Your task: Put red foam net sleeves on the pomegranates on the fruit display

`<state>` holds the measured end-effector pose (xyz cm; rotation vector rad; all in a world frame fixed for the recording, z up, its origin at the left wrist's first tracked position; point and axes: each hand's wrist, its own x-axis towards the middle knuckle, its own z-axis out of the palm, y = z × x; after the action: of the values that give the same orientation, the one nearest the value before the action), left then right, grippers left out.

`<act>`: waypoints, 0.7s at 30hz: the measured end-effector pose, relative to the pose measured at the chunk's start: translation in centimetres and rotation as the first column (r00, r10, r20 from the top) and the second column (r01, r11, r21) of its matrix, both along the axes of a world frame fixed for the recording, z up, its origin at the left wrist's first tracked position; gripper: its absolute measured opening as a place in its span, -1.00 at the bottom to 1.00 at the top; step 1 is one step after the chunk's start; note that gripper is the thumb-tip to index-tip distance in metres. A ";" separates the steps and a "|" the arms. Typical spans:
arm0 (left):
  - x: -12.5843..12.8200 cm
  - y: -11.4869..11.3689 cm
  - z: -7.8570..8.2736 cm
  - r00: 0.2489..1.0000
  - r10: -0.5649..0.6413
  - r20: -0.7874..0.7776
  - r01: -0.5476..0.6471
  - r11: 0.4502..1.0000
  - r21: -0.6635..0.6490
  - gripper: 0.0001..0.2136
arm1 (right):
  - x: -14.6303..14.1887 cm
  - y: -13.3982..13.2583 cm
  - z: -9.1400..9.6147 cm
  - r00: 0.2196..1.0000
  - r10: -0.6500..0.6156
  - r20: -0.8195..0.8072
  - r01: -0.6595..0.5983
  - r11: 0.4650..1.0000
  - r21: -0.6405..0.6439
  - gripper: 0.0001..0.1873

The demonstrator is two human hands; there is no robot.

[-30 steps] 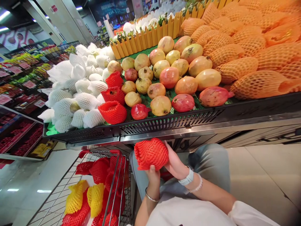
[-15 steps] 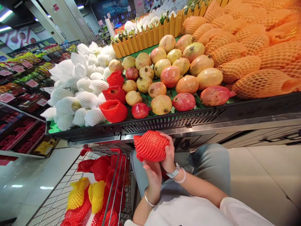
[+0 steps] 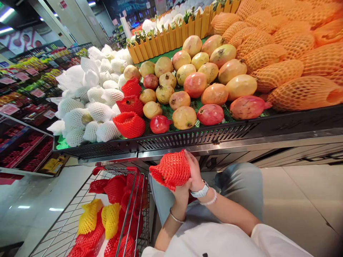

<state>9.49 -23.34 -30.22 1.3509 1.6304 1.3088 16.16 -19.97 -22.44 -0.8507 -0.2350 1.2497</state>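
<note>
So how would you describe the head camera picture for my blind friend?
A person's left hand and right hand hold a fruit in a red foam net beside a wire shopping cart, in front of a shop display of pomegranates.

This is a supermarket's produce aisle. Loose pomegranates point(image 3: 210, 114) and foam-netted fruit point(image 3: 305, 93) are heaped on a long display stand point(image 3: 198, 140) edged with a small yellow picket fence point(image 3: 171, 39). Packaged goods fill shelves point(image 3: 29, 82) with pink price tags across the aisle, and a wire shopping cart point(image 3: 60, 228) stands on the tiled floor point(image 3: 300, 203).
</note>
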 end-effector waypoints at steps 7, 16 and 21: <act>-0.3 -0.2 4.0 0.839 0.022 0.544 -0.107 0.986 0.126 -0.40 | -1.3 -0.5 -0.7 0.995 0.028 0.096 -0.052 0.963 0.264 -0.63; -1.4 -1.7 7.0 0.654 0.031 0.756 0.024 0.998 -0.062 -0.29 | 0.0 0.3 -3.6 0.785 -0.212 0.582 -0.207 0.796 0.569 -0.35; -0.7 -1.6 6.3 0.723 -0.206 0.660 0.112 0.977 0.183 -0.07 | -0.2 0.0 -0.4 0.836 -0.424 0.347 0.138 0.776 0.615 -0.56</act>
<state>8.84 -24.95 -23.92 0.8823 0.9111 1.5756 15.94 -19.97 -22.86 -0.6129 -0.8034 0.5926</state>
